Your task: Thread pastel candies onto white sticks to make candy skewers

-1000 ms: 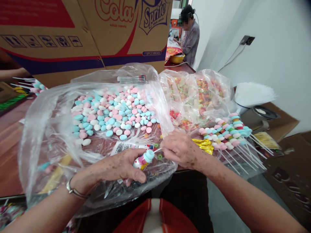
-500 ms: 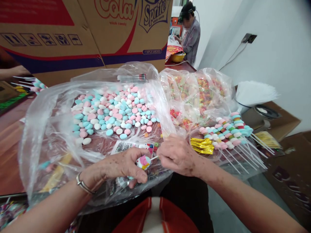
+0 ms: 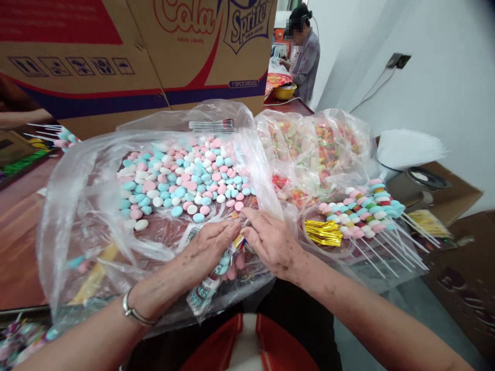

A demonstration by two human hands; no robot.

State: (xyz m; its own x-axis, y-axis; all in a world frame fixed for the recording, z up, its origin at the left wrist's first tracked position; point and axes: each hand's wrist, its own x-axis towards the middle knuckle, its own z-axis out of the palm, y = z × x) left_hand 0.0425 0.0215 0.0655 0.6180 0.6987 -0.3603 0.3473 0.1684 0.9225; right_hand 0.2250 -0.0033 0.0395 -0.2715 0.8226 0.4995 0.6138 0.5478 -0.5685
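My left hand (image 3: 211, 243) is closed around a candy skewer in a clear printed bag (image 3: 208, 292). Blue and pink candies show through the plastic, and one end of the bag slants down to the lower left, below my palm. My right hand (image 3: 273, 242) is closed at the upper end of the bag, its fingertips against those of my left hand; the stick is hidden there. Just right of my right hand, gold twist ties (image 3: 323, 233) lie in a round clear tray. Beyond my hands spreads a pile of pink, blue and white candies (image 3: 181, 180).
Finished-looking candy skewers (image 3: 365, 211) lie at the right, their white sticks pointing toward me. Behind them sit clear bags of small gummy candies (image 3: 297, 139). A large cardboard box (image 3: 209, 93) stands at the back. Another person (image 3: 305, 62) works at the far end.
The bagged skewer has turned in my left hand, so its printed end now hangs toward the lower left. My right hand has moved slightly left and its fingers now meet my left hand.
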